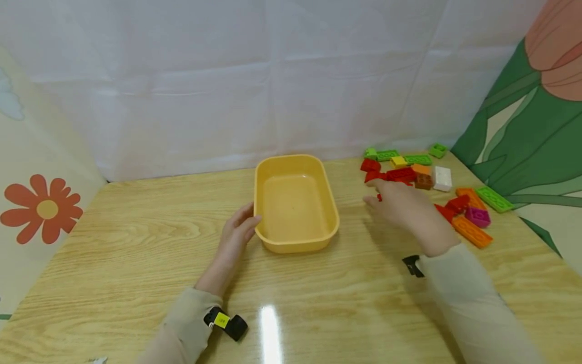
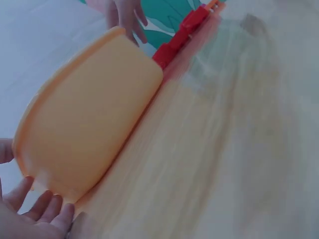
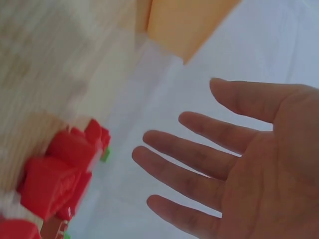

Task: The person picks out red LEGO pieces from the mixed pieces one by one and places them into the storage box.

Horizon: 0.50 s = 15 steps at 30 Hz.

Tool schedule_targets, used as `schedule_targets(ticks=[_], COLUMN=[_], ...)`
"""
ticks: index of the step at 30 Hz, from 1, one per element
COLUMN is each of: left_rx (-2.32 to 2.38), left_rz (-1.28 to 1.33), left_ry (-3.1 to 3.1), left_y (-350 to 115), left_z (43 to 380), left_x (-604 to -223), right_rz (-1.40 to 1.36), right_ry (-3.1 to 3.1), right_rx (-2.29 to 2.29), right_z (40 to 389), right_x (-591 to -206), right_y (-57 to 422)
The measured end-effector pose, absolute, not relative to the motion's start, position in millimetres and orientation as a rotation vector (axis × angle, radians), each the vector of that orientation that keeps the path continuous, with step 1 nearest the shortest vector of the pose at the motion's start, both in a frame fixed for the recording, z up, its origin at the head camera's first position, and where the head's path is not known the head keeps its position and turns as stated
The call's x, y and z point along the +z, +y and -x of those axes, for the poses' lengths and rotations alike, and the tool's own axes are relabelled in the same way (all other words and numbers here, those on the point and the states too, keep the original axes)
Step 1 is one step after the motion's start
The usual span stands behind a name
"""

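A yellow plastic bin [image 1: 295, 243] stands on the table with nothing inside it. My left hand [image 1: 236, 230] holds its near left side, thumb at the rim and fingers against the outer wall; in the left wrist view the fingers [image 2: 42, 206] touch that wall. Over the left edge of a spread of toy building bricks, my right hand [image 1: 402, 207] hovers with its fingers spread. Its palm holds nothing in the right wrist view, where red bricks [image 3: 55, 184] lie beyond the fingertips. The right hand hides some bricks from the head view.
Green, white [image 1: 442, 178], brown, orange [image 1: 473, 231], magenta [image 1: 478, 217] and yellow bricks [image 1: 398, 162] lie at the table's right. A white cloth [image 1: 182, 101] hangs along the back edge. Flower-printed panels stand on both sides.
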<state>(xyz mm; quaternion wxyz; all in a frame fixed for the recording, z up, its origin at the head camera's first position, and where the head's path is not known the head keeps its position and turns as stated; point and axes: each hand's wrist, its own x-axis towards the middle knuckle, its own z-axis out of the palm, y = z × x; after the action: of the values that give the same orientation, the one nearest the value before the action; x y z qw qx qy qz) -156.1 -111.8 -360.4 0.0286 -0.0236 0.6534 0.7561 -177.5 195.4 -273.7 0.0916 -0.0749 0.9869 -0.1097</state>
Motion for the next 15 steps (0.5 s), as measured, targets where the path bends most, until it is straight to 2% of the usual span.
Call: schedule_targets(ticks=[15], left_rx=[2.598], left_rz=[0.135], left_ry=[1.825], left_y=[-100], left_z=[148], left_x=[-364], right_rz=[0.217], right_ry=[2.9], right_rx=[-0.343], right_z=[183], right_x=[-264], right_y=[237])
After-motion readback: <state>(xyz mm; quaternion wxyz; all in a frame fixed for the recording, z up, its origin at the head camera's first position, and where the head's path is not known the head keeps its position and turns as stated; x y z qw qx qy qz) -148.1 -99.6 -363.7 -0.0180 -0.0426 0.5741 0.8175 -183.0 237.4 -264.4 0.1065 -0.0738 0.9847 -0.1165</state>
